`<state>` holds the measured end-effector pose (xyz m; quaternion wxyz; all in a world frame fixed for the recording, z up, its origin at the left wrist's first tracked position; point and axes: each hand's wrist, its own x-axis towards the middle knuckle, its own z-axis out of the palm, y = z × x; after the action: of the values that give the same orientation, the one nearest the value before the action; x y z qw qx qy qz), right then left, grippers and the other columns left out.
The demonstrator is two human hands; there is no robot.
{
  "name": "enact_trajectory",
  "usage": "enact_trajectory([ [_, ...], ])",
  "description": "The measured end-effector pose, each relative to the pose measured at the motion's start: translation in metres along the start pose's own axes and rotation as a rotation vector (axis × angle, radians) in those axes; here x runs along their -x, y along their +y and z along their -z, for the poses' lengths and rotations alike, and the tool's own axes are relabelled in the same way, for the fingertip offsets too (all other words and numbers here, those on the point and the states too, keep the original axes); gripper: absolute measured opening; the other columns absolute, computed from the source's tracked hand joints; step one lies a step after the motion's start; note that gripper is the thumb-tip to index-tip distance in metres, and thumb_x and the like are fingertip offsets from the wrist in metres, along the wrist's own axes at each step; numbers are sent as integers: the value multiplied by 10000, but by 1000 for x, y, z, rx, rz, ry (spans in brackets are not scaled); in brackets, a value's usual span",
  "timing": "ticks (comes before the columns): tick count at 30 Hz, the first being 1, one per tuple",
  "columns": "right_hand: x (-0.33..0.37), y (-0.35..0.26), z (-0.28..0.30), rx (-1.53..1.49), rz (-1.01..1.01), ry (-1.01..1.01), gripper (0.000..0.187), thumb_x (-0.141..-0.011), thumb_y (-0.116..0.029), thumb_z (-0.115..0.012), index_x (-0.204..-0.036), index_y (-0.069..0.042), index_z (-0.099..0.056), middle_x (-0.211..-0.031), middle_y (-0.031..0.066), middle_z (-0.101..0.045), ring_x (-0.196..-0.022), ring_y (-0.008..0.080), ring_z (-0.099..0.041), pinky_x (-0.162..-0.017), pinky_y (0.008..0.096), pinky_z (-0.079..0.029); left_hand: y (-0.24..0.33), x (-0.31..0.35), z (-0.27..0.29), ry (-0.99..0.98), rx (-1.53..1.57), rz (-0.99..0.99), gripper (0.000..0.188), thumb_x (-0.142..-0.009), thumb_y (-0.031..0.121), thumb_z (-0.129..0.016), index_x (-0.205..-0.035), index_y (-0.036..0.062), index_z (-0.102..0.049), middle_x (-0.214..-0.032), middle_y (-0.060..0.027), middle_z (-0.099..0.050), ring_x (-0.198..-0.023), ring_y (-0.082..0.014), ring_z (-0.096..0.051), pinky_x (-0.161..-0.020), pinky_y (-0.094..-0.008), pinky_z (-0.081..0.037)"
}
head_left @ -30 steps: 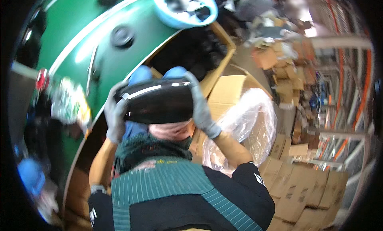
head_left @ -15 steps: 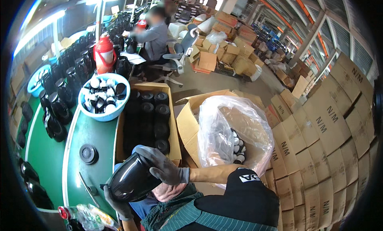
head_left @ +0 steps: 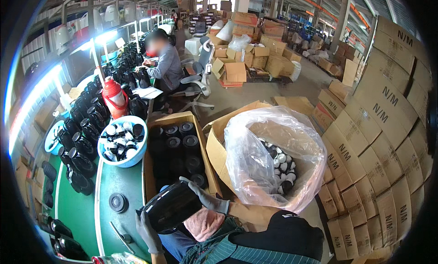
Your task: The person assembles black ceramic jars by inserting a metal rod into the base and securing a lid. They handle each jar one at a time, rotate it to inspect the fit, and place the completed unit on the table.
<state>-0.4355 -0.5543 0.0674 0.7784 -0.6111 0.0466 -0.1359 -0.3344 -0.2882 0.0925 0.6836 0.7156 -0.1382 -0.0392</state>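
Note:
Over my lap I hold a large glossy black jug body (head_left: 173, 207), tilted on its side, between my two grey-gloved hands. My left hand (head_left: 148, 233) grips its lower left end. My right hand (head_left: 204, 198) is closed round the upper right end. A pink cloth (head_left: 205, 224) lies on my lap just below the jug. Left of my hands, a round black lid (head_left: 118, 203) rests on the green bench (head_left: 109, 182), and a metal bar-like tool (head_left: 121, 237) lies nearer me. The jug's underside is hidden.
An open carton (head_left: 207, 163) of black cylindrical pieces stands ahead. A blue basin (head_left: 123, 161) holds black-and-white caps; a plastic-lined box (head_left: 246, 182) holds more. A red flask (head_left: 114, 97) and black jugs (head_left: 82, 172) crowd the bench. Cartons (head_left: 365, 172) stack at right. A co-worker (head_left: 166, 65) sits beyond.
The view has shifted, so the bench and boxes appear lower and more upright. Both hands keep hold of the jug, which has turned slightly in them.

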Motion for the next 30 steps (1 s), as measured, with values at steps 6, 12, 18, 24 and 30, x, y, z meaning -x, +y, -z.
enact_trajectory([
  [6, -1, 73, 87, -142, -188, 197, 635, -1175, -553, -404, -1576, -73, -518, -1548, 79, -580, -1389, 199, -572, -1233, 401, -430, 106, 28, -53, -211, 88, -142, 927, -884, 64, -800, -1678, -45, -333, -1618, -230, -519, -1453, -331, -548, -1210, -461, -449],
  [12, 16, 34, 34, -78, 67, -61, 749, -1076, -581, -604, -1620, -96, -432, -1590, 122, -546, -1429, 306, -557, -1262, 479, -417, 158, 49, -72, -93, -480, -703, 1014, -667, 379, -1018, -1519, 52, -576, -1461, -246, -616, -1271, -449, -622, -1075, -533, -510],
  [18, 21, 8, -3, -1379, -200, -437, 705, -1137, -588, -474, -1624, -78, -459, -1592, 239, -544, -1447, 361, -567, -1265, 560, -425, 154, 70, -59, -54, -506, -687, 943, -623, 470, -1019, -1452, 181, -673, -1503, -239, -592, -1262, -436, -630, -1047, -555, -523],
  [24, 14, 9, -4, -1008, -228, -298, 656, -1131, -546, -510, -1603, -90, -481, -1538, 182, -601, -1402, 313, -600, -1246, 530, -450, 141, 71, -49, -35, -472, -616, 874, -608, 430, -1037, -1382, 198, -703, -1506, -237, -582, -1281, -440, -625, -1041, -558, -539],
  [30, -42, -10, 7, -181, -400, -112, 731, -892, -375, -746, -1519, -43, -570, -1567, 189, -576, -1404, 332, -601, -1226, 471, -463, 63, 99, -3, -72, -479, -595, 646, -688, 270, -1008, -1229, 135, -683, -1506, -311, -562, -1310, -495, -636, -1032, -573, -560],
])
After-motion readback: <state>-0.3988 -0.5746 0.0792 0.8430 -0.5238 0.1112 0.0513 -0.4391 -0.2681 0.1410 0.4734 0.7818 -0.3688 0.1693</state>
